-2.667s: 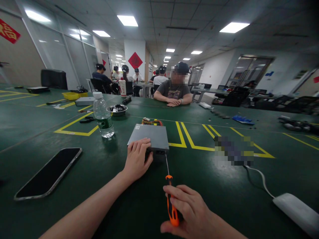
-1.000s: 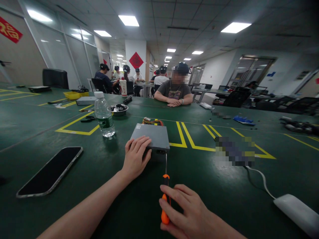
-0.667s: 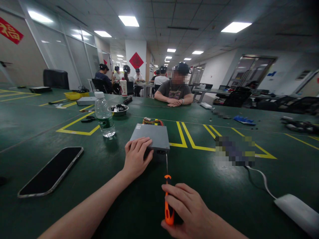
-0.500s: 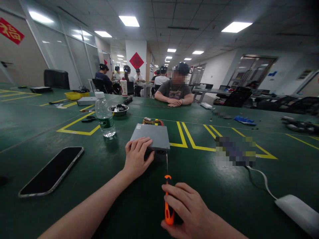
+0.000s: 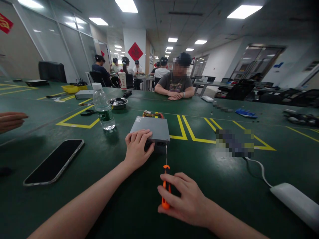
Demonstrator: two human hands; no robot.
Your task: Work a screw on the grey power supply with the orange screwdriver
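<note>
A grey metal computer power supply [image 5: 156, 125] lies on the green table, with coloured cables [image 5: 152, 114] coming out at its far side. My left hand [image 5: 138, 147] grips its near left corner, fingers over the top and thumb against the near face. In my right hand [image 5: 183, 199] is an orange-handled screwdriver [image 5: 165, 199], held between thumb and fingers. The shaft points away from me, and its tip meets the near face of the power supply at the right corner. Whether the tip sits in a screw is too small to tell.
Left of the power supply stand a water bottle [image 5: 103, 111] and a metal bowl [image 5: 119, 103] of small parts; a phone [image 5: 56, 162] lies nearer. To the right are a white power strip [image 5: 294, 202] and blue gloves [image 5: 245, 113]. A person [image 5: 174, 78] sits opposite. Another person's hand [image 5: 11, 121] shows at left.
The camera view has tilted down slightly. My right hand has turned a little around the screwdriver handle, while my left hand stays on the power supply. Another person's hand has appeared at the left edge.
</note>
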